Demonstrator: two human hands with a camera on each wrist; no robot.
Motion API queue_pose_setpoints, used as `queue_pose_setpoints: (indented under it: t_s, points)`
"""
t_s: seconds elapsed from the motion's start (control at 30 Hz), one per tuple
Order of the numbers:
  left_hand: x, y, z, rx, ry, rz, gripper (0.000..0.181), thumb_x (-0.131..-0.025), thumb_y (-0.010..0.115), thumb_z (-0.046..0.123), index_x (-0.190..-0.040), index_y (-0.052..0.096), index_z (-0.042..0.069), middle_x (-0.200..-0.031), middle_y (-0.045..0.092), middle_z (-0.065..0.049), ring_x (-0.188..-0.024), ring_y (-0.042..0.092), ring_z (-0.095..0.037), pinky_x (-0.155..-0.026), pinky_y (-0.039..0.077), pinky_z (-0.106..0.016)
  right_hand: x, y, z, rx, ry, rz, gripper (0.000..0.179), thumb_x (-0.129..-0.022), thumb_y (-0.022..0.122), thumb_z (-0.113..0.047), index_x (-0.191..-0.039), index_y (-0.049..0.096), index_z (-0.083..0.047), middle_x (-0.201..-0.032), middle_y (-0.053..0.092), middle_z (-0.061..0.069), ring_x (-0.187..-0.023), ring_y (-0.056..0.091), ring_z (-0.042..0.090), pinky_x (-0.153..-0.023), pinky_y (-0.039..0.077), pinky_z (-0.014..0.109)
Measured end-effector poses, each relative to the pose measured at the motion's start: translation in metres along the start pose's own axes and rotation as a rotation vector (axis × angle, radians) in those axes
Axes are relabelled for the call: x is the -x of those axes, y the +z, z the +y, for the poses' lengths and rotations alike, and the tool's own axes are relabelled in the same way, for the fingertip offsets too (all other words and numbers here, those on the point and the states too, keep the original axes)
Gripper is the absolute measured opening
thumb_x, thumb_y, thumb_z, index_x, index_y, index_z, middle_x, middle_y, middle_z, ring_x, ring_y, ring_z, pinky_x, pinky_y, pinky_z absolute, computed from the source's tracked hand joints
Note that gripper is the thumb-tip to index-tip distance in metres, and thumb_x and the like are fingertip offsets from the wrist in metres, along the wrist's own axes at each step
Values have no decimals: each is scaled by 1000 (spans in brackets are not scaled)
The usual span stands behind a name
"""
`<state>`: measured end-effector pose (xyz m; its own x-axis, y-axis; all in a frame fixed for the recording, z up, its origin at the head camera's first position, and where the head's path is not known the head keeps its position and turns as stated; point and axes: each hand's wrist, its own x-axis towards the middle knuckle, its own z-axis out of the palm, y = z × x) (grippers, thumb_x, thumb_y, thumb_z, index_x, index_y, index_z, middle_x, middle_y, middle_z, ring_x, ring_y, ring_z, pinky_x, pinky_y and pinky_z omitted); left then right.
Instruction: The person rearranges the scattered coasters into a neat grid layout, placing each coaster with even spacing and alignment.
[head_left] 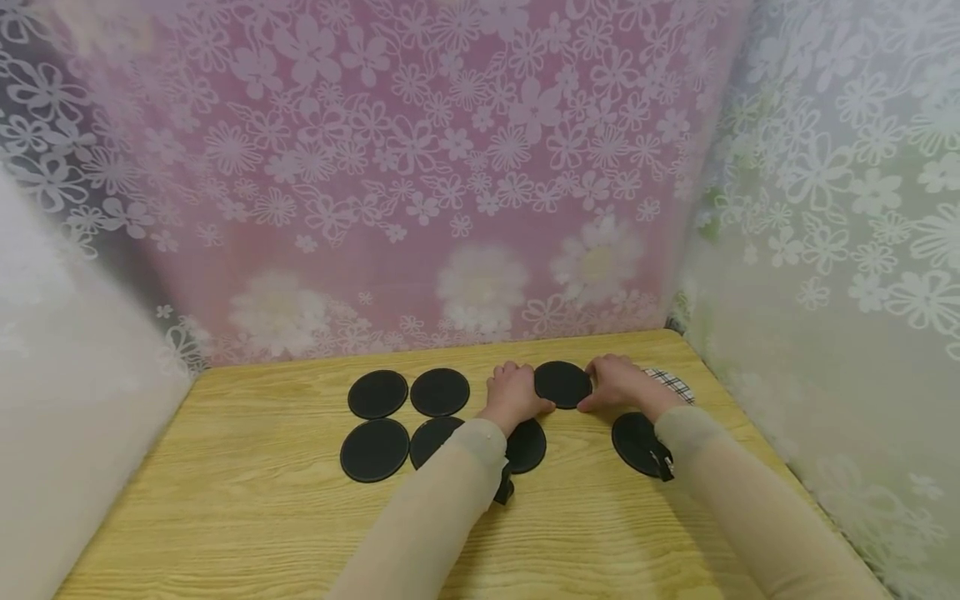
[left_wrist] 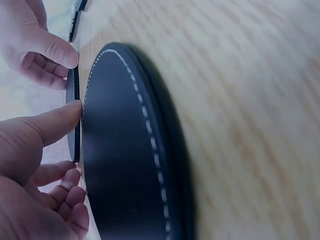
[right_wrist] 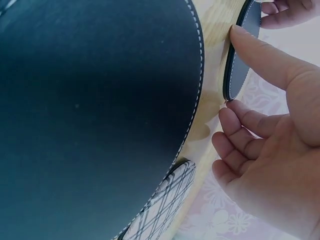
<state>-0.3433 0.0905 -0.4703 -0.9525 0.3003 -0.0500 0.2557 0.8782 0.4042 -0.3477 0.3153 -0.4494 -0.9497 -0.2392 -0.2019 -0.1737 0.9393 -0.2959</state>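
Observation:
A round black coaster with a stitched rim lies near the far edge of the table, between both hands. My left hand holds its left edge, thumb on the near side and fingers around the far side. On the opposite edge my right hand grips it the same way. In the left wrist view another black coaster with white stitching lies below my left hand, partly under the forearm in the head view. Near my right wrist are a black coaster and a plaid one, partly hidden by the arm.
Several more black coasters stand in two rows to the left, among them a far one and a near one. The light wood table is bordered by flowered curtains at the back and right.

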Motion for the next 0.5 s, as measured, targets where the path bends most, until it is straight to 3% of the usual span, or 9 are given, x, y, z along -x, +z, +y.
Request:
queue_pose_setpoints:
  t_s: [0.27,0.5]
  points:
    - [-2,2,5,13,-52,10,73,-93,90,50,-146,64,7,-136,64,-15,-125,56,-36,-112,45,-52,1,3,-2,-78,32,15,83,-88,95,-37,-146,58,9,-126,67,21,-122,59,47,-103,50,63]
    - [-4,4,6,16,-51,29,71,-94,91,45,-146,62,7,-133,68,-14,-125,60,-36,-111,46,-52,0,6,-5,-107,51,25,85,-90,94,-33,-149,50,9,-116,69,18,-111,65,41,-97,52,60]
